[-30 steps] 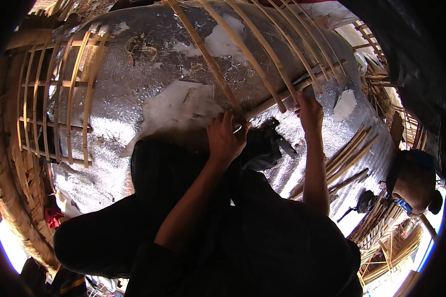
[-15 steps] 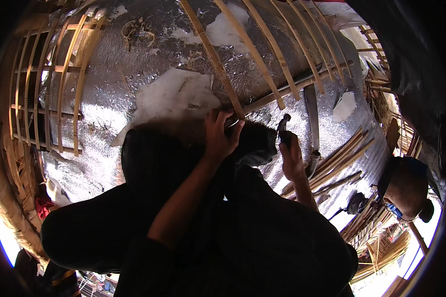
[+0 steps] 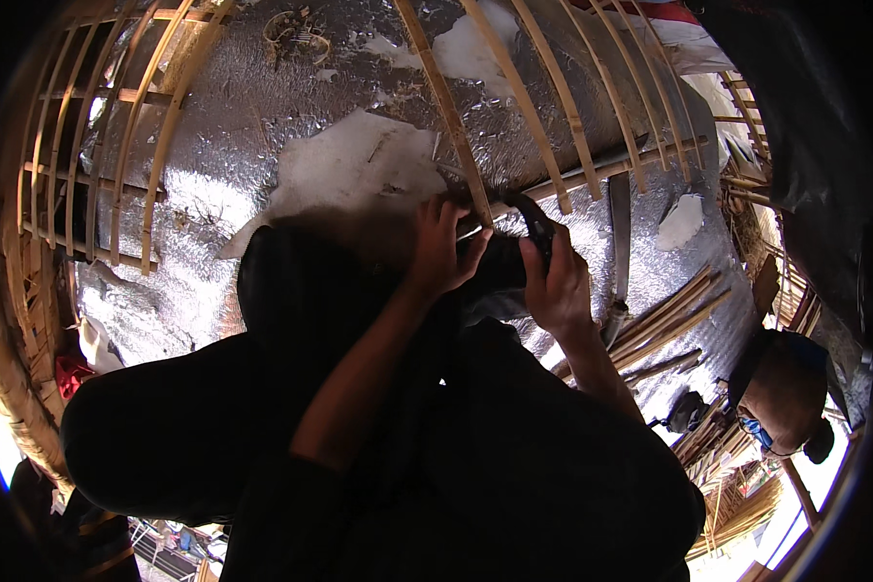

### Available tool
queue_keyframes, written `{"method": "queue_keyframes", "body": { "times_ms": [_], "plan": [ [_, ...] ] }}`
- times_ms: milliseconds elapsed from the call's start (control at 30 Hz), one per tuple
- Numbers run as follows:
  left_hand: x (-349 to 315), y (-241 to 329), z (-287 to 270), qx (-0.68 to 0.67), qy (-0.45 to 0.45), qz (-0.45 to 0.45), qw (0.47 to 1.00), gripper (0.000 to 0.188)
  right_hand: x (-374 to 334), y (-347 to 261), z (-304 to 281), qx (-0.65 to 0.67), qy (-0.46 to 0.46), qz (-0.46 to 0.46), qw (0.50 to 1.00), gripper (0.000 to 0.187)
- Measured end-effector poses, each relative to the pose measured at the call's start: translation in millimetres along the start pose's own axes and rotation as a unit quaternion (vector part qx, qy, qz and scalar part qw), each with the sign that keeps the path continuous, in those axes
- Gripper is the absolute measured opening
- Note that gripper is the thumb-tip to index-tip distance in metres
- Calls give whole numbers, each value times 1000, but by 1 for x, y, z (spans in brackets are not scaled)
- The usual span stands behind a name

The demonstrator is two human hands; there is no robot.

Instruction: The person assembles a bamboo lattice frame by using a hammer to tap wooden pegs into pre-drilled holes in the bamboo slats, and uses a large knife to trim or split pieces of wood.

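Observation:
My left hand (image 3: 441, 250) is at the near end of a long bamboo strip (image 3: 446, 107), fingers and thumb closed about the end where it meets a crosspiece (image 3: 592, 177). Whether a nail is between the fingertips is too dark to see. My right hand (image 3: 561, 289) grips a dark hammer (image 3: 535, 225). Its head is close beside the strip's end and my left fingers, a little blurred. Several more strips lie side by side across the crosspiece to the right. Below the joint is my dark-clothed leg (image 3: 495, 262).
A silvery foil sheet (image 3: 359, 78) covers the floor, with a whitish patch (image 3: 359, 160). A machete-like blade (image 3: 620, 233) and loose bamboo sticks (image 3: 669, 315) lie to the right. At the left is a bamboo lattice (image 3: 116, 136). Another person (image 3: 786, 388) is at the far right.
The hammer has swung leftward from beside my right knee to the strip's end, my right hand rising with it. My left hand keeps its hold; the whole view has shifted slightly.

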State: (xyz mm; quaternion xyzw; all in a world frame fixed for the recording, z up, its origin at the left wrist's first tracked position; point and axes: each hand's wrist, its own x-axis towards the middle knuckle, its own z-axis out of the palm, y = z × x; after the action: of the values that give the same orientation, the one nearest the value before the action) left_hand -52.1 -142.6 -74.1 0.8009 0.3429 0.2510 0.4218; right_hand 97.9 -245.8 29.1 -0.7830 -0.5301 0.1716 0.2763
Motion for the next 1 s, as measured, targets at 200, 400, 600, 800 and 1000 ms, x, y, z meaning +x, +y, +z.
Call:
{"method": "queue_keyframes", "body": {
  "times_ms": [200,400,600,800,1000],
  "plan": [
    [5,-5,6,9,28,40,999,42,10,0,0,10,-120,84,989,26],
    [6,-7,2,19,11,21,1000,44,12,-3,-3,-30,-249,141,958,31],
    [-15,-15,5,6,6,32,999,46,4,6,6,-40,-217,131,966,23],
    [2,5,2,37,-22,5,999,49,-26,25,-15,66,46,128,988,24],
    [6,4,-7,-6,-41,-44,998,56,-104,95,-6,-135,12,263,955,42]
  ]
}}
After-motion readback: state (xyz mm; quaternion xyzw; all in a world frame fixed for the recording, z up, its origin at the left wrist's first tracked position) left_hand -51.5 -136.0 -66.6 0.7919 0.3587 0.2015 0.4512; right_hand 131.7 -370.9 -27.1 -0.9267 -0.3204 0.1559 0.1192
